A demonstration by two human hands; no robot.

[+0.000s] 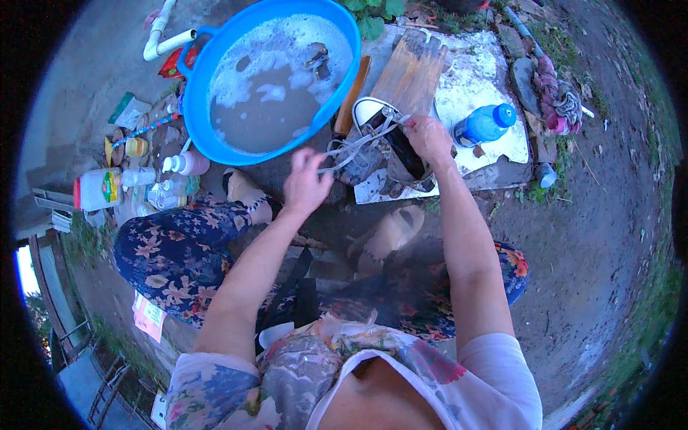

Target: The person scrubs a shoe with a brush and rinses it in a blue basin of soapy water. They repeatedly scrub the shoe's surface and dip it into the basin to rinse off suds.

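Note:
A dark sneaker with a white toe cap [366,111] lies at the near end of a wooden board [411,68], toe pointing away from me. Pale shoelaces [351,150] stretch leftward out of it. My left hand [308,180] has its fingers closed on the loose end of these laces, left of the shoe. My right hand [430,140] is pinched at the shoe's right side, gripping the lace close to the eyelets. Its fingertips are partly hidden. Just left of the sneaker sits a greyish wet bundle [362,166], whose kind I cannot tell.
A blue basin [195,107] of foamy grey water, with dark items [317,61] in it, stands ahead on the left. A blue bottle [487,125] lies on a white slab [469,86] at right. Several bottles and containers [100,189] line the left side. A twisted cloth [555,100] lies far right.

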